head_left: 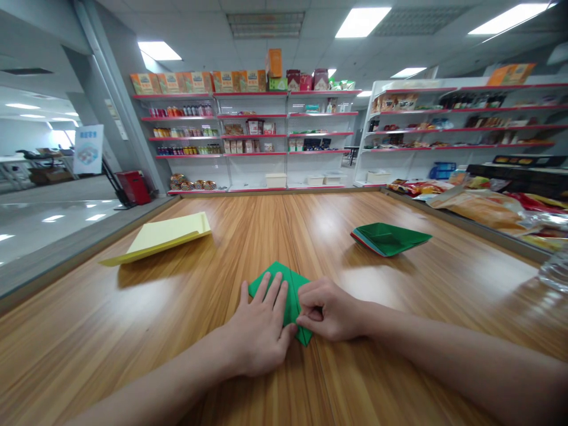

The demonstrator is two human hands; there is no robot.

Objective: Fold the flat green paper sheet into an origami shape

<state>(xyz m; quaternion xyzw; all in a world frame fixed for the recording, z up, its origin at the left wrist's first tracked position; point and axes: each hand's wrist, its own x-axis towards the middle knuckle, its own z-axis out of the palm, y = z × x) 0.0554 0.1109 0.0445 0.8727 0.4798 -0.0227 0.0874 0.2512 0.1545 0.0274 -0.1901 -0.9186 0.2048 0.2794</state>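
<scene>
A green sheet of origami paper (293, 279), folded to a kite-like shape with a crease along it, lies on the wooden table in front of me. Across its left part, my left hand (261, 331) rests flat with the fingers spread. At the paper's right edge, my right hand (331, 310) is closed, thumb and curled forefinger pinched together on that edge. The tip of the sheet pokes out between the two hands, toward me. Part of the paper is hidden under my left fingers.
Yellow paper sheets (171, 235) lie to the left, one edge raised. A stack of coloured paper with green on top (390, 238) sits to the right. Packaged snacks (483, 207) and a clear container (554, 272) are at the right edge. Stocked shelves (252, 136) stand beyond the table.
</scene>
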